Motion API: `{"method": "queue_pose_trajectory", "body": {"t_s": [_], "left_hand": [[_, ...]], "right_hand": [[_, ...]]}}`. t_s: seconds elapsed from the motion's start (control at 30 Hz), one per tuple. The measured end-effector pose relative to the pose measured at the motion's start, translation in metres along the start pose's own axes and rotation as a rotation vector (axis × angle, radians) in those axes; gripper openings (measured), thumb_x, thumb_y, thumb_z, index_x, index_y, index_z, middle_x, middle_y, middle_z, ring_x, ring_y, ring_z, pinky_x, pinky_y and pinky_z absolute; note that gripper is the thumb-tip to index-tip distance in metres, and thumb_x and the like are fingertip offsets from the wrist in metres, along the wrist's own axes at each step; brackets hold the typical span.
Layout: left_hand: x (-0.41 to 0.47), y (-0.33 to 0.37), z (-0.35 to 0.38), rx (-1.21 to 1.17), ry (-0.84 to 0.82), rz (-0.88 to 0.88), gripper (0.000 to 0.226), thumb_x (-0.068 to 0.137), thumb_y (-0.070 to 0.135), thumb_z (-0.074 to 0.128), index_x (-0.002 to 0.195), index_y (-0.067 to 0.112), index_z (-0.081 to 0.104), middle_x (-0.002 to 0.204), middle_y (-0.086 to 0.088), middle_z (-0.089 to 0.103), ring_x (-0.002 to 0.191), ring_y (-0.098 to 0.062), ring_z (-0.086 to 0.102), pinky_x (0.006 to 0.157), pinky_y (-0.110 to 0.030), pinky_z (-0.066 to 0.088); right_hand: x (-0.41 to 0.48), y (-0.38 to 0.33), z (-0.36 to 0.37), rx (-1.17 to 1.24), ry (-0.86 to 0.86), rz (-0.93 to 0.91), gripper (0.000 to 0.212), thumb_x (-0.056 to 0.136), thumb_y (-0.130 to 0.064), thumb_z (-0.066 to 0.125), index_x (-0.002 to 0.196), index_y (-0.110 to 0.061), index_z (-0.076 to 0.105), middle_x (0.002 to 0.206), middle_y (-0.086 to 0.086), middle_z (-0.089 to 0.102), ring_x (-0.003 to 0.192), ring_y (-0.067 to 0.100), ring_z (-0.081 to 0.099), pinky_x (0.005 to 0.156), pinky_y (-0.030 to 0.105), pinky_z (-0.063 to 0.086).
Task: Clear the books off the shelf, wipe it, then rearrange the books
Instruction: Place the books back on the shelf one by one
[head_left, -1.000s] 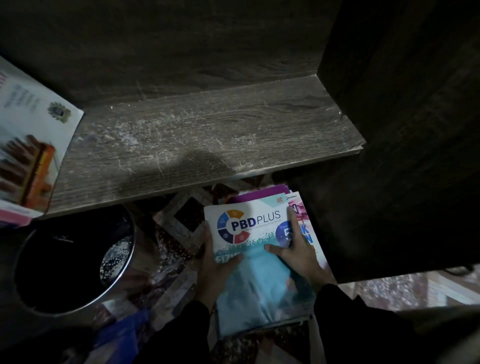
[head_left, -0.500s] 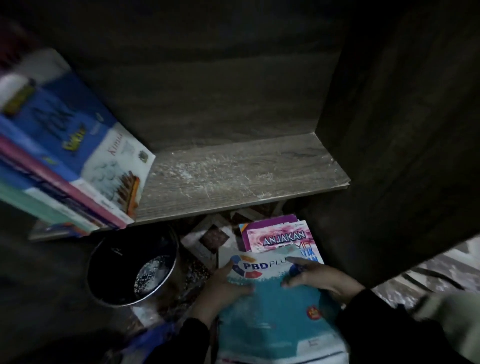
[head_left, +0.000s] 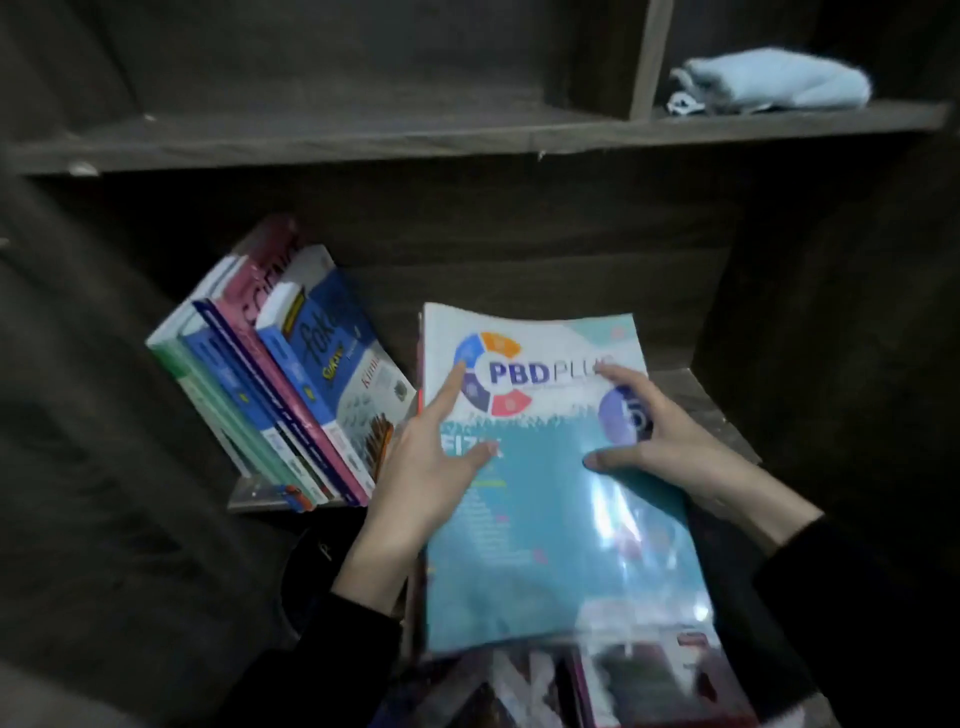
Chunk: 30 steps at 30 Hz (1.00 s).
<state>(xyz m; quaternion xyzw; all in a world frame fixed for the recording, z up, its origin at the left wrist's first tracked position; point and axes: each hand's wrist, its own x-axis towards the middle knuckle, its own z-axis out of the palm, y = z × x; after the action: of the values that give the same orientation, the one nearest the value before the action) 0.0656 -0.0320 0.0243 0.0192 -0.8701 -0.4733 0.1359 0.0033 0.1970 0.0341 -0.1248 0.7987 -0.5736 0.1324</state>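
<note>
A stack of books topped by a teal and white "PBD PLUS" book (head_left: 545, 545) is raised in front of the lower shelf (head_left: 698, 400). My left hand (head_left: 421, 467) holds the stack at its left edge, with forefinger and thumb on the cover and the other fingers hidden. My right hand (head_left: 660, 436) lies on the cover's upper right with its fingers spread. Several books (head_left: 291, 395) lean together on the left part of the shelf.
A light blue cloth (head_left: 774, 80) lies on the upper shelf (head_left: 363, 140), right of a vertical divider (head_left: 647, 57). More books (head_left: 654, 686) lie below the raised stack. A dark bin (head_left: 311, 571) is barely visible under my left forearm. Dark shelf walls close in on both sides.
The stack has come up from the floor to shelf height with both hands on it. The view has tilted upward, bringing the upper shelf and the cloth into sight.
</note>
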Motion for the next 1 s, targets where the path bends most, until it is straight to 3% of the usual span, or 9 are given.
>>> {"method": "queue_pose_trajectory", "body": {"t_s": [0.07,0.17,0.23,0.3,0.5,0.7,0.8,0.9,1.0], "left_hand": [[0.010,0.005,-0.001,-0.070,0.160,-0.006,0.073,0.092,0.012,0.062,0.145,0.048,0.028,0.144,0.009,0.038,0.093,0.026,0.047,0.065,0.008,0.030],[0.020,0.008,0.005,-0.080,0.388,0.005,0.071,0.097,0.011,0.054,0.140,0.058,0.022,0.154,-0.012,0.021,0.131,0.005,0.035,0.075,0.014,0.021],[0.030,0.001,0.009,-0.044,0.520,0.058,0.075,0.097,0.014,0.053,0.131,0.069,0.016,0.154,-0.013,0.018,0.136,-0.017,0.029,0.099,-0.005,0.027],[0.045,-0.016,0.010,0.027,0.632,0.072,0.079,0.097,0.017,0.053,0.126,0.079,0.013,0.153,-0.012,0.020,0.128,-0.032,0.043,0.103,-0.038,0.043],[0.069,-0.066,0.017,0.199,0.810,0.185,0.071,0.096,0.022,0.053,0.132,0.073,0.019,0.144,-0.022,0.033,0.122,-0.042,0.049,0.096,-0.048,0.046],[0.063,-0.104,0.045,0.389,0.834,0.250,0.059,0.091,0.016,0.054,0.137,0.046,0.034,0.137,-0.018,0.030,0.119,-0.044,0.048,0.086,-0.052,0.052],[0.057,-0.104,0.042,0.406,0.860,0.332,0.071,0.090,0.018,0.055,0.148,0.043,0.021,0.136,-0.025,0.030,0.121,-0.042,0.044,0.090,-0.047,0.049],[0.055,-0.093,0.031,0.313,0.862,0.388,0.101,0.086,0.016,0.069,0.149,0.046,-0.005,0.141,-0.029,0.033,0.127,-0.042,0.043,0.097,-0.055,0.045],[0.068,-0.066,0.012,0.224,0.825,0.401,0.103,0.086,0.031,0.065,0.142,0.055,-0.018,0.152,-0.003,0.016,0.142,-0.013,0.020,0.112,-0.051,0.026]], "right_hand": [[0.033,-0.012,0.005,-0.009,-0.003,-0.195,0.087,0.066,0.009,0.080,0.132,-0.034,0.043,0.128,-0.022,0.044,0.108,-0.012,0.050,0.088,0.009,0.041],[0.088,-0.029,0.016,-0.029,-0.028,-0.374,0.088,0.065,0.010,0.080,0.131,-0.036,0.043,0.131,-0.031,0.040,0.114,-0.019,0.045,0.098,0.009,0.038],[0.124,-0.039,0.029,-0.030,-0.023,-0.463,0.088,0.063,0.012,0.080,0.126,-0.038,0.044,0.131,-0.033,0.040,0.122,-0.010,0.044,0.105,0.014,0.037],[0.154,-0.045,0.044,0.032,-0.019,-0.509,0.088,0.061,0.016,0.078,0.121,-0.040,0.047,0.131,-0.028,0.044,0.128,0.005,0.045,0.106,0.022,0.040],[0.196,-0.030,0.077,0.185,-0.020,-0.469,0.086,0.064,0.023,0.070,0.110,-0.047,0.052,0.122,-0.011,0.054,0.103,0.005,0.060,0.077,0.017,0.053],[0.210,0.004,0.082,0.488,-0.039,-0.278,0.066,0.068,0.029,0.057,0.098,-0.028,0.067,0.110,-0.006,0.064,0.092,0.009,0.062,0.081,0.022,0.056],[0.210,0.012,0.083,0.488,0.008,-0.250,0.056,0.070,0.029,0.055,0.090,-0.021,0.069,0.099,-0.009,0.067,0.091,0.008,0.062,0.077,0.018,0.054],[0.200,0.037,0.100,0.291,0.078,-0.281,0.048,0.076,0.011,0.067,0.095,-0.032,0.068,0.113,0.000,0.064,0.111,0.022,0.057,0.091,0.028,0.048],[0.179,0.063,0.141,-0.022,0.147,-0.200,0.049,0.082,-0.044,0.066,0.125,-0.056,0.044,0.150,0.007,0.030,0.140,0.026,0.024,0.112,0.045,0.025]]}}
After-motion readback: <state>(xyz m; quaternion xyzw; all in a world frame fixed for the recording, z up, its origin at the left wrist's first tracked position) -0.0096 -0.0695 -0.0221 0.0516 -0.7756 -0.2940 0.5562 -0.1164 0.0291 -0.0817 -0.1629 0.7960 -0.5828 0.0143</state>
